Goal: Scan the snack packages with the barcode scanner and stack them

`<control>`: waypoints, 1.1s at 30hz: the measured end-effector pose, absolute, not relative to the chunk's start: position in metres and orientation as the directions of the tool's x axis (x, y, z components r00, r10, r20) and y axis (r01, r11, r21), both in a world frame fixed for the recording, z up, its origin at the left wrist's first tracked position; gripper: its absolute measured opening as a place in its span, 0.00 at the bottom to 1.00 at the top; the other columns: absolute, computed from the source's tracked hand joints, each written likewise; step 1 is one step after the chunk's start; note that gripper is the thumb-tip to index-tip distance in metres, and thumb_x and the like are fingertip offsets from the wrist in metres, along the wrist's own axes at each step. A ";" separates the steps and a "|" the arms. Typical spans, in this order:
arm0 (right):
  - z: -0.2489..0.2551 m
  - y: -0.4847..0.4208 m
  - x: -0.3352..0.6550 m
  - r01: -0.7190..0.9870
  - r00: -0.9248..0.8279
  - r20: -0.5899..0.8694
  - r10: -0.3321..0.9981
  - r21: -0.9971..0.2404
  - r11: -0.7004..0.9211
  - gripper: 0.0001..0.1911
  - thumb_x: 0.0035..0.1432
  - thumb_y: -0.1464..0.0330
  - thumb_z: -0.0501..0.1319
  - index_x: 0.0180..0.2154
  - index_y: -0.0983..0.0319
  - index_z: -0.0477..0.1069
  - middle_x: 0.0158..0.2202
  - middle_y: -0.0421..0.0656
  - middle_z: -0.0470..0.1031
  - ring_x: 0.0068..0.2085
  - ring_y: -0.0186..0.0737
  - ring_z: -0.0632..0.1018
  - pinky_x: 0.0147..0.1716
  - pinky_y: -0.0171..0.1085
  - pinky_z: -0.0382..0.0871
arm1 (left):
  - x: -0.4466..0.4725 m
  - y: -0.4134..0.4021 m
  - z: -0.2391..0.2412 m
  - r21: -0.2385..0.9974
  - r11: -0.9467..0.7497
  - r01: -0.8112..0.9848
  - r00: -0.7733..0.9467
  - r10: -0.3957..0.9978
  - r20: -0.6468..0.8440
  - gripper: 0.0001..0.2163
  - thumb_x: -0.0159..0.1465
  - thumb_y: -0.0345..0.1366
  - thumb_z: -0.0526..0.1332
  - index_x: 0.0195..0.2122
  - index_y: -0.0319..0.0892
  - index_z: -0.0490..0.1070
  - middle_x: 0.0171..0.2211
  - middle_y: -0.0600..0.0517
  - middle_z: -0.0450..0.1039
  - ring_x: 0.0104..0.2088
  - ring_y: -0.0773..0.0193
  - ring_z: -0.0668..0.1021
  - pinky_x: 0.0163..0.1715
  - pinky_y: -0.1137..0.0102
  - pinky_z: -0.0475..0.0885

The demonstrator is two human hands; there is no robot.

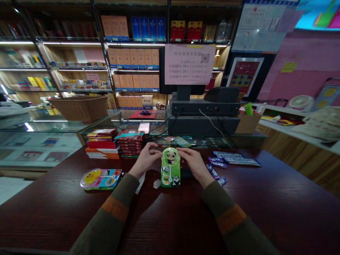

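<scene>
A green lollipop pack (170, 173) with panda pictures stands nearly upright over the dark table, its rounded top showing a panda and a white stick below. My left hand (147, 157) pinches its upper left edge between thumb and fingers. On the opposite upper edge, my right hand (195, 163) grips it the same way. To the left lies a similar pack (101, 179) with a yellow duck-like top and a blue and pink card. Small purple wrapped snacks (218, 162) are scattered right of my right hand, beside long blue-and-white packets (236, 158).
Stacked red and orange packs (103, 145) and brown-red packets (130, 143) stand at the table's back left. Behind are a glass counter, a cash register (203, 117) with a paper sign (190, 64), a wicker basket (79, 108) and shelves of boxes. A small cardboard box (248, 122) sits right of the register.
</scene>
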State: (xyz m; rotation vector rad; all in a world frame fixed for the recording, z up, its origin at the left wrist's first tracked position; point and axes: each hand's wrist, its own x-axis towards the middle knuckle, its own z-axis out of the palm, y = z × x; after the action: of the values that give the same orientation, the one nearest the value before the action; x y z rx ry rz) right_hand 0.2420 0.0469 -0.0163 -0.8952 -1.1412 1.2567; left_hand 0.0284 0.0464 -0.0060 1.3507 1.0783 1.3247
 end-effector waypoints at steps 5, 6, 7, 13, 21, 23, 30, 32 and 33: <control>-0.012 0.043 0.237 -0.247 -0.015 0.188 0.982 -0.952 0.179 0.28 0.46 0.57 0.73 0.49 0.60 0.78 0.37 0.43 0.83 0.35 0.39 0.79 0.34 0.35 0.71 | 0.030 0.049 -0.006 0.966 -0.221 -0.138 -0.131 0.970 0.203 0.23 0.47 0.38 0.73 0.36 0.45 0.58 0.28 0.56 0.79 0.27 0.66 0.79 0.30 0.73 0.71; -0.012 0.041 0.235 -0.222 0.006 0.216 0.976 -0.952 0.212 0.33 0.45 0.58 0.74 0.53 0.60 0.75 0.39 0.44 0.83 0.38 0.41 0.80 0.38 0.37 0.72 | 0.030 0.049 -0.006 0.959 -0.234 -0.159 -0.177 0.963 0.205 0.23 0.46 0.39 0.73 0.35 0.46 0.57 0.28 0.56 0.79 0.27 0.66 0.79 0.30 0.73 0.71; -0.012 0.038 0.233 -0.164 0.031 0.257 0.966 -0.952 0.258 0.38 0.45 0.58 0.74 0.57 0.58 0.71 0.42 0.45 0.82 0.42 0.43 0.80 0.42 0.39 0.72 | 0.031 0.050 -0.007 0.953 -0.249 -0.173 -0.227 0.952 0.208 0.23 0.46 0.39 0.72 0.34 0.46 0.56 0.28 0.56 0.78 0.27 0.67 0.79 0.30 0.73 0.71; -0.020 0.017 0.212 0.633 0.011 0.576 0.817 -0.637 0.440 0.60 0.40 0.55 0.76 0.70 0.55 0.50 0.59 0.53 0.70 0.59 0.62 0.70 0.55 0.57 0.63 | 0.034 0.049 -0.008 0.906 -0.350 -0.237 -0.431 0.874 0.225 0.22 0.48 0.39 0.71 0.28 0.45 0.53 0.27 0.58 0.74 0.29 0.69 0.78 0.34 0.74 0.70; -0.026 0.015 0.207 0.856 -0.058 0.703 0.709 -0.330 0.398 0.43 0.53 0.59 0.69 0.65 0.64 0.55 0.55 0.56 0.72 0.53 0.59 0.72 0.49 0.51 0.64 | 0.039 0.044 -0.006 0.885 -0.394 -0.247 -0.508 0.831 0.228 0.21 0.48 0.37 0.70 0.25 0.45 0.52 0.23 0.61 0.67 0.29 0.70 0.75 0.33 0.75 0.68; -0.023 0.017 0.211 0.861 -0.070 0.730 0.680 -0.299 0.411 0.38 0.55 0.61 0.67 0.63 0.64 0.58 0.55 0.56 0.73 0.54 0.58 0.72 0.50 0.50 0.63 | 0.040 0.045 -0.007 0.894 -0.392 -0.218 -0.513 0.825 0.237 0.20 0.49 0.38 0.70 0.26 0.45 0.54 0.23 0.61 0.67 0.29 0.71 0.75 0.33 0.75 0.68; -0.017 0.023 0.230 0.868 -0.126 0.750 0.649 -0.233 0.438 0.32 0.57 0.64 0.64 0.61 0.63 0.62 0.52 0.54 0.76 0.53 0.56 0.72 0.50 0.48 0.61 | 0.032 0.046 -0.015 0.901 -0.430 0.066 -0.354 0.834 0.424 0.20 0.57 0.40 0.67 0.47 0.42 0.64 0.33 0.52 0.78 0.37 0.63 0.80 0.44 0.66 0.71; -0.017 0.025 0.236 0.860 -0.146 0.747 0.649 -0.229 0.457 0.32 0.57 0.65 0.64 0.61 0.64 0.62 0.52 0.53 0.76 0.54 0.55 0.73 0.50 0.48 0.62 | 0.025 0.043 -0.013 0.847 -0.469 0.250 -0.259 0.810 0.526 0.23 0.61 0.38 0.65 0.56 0.43 0.64 0.34 0.52 0.78 0.39 0.61 0.80 0.47 0.63 0.70; -0.016 0.026 0.238 0.853 -0.156 0.746 0.647 -0.228 0.469 0.32 0.57 0.65 0.64 0.61 0.64 0.62 0.53 0.53 0.76 0.54 0.55 0.73 0.50 0.48 0.62 | 0.021 0.041 -0.011 0.799 -0.483 0.359 -0.205 0.794 0.572 0.25 0.62 0.37 0.64 0.60 0.44 0.62 0.35 0.53 0.79 0.40 0.60 0.80 0.49 0.62 0.69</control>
State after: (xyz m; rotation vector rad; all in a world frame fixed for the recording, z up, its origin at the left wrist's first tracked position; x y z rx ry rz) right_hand 0.2380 0.0262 -0.0163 -1.2562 -1.8849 -0.3118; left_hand 0.0208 0.0413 -0.0112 1.7109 1.3484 1.7340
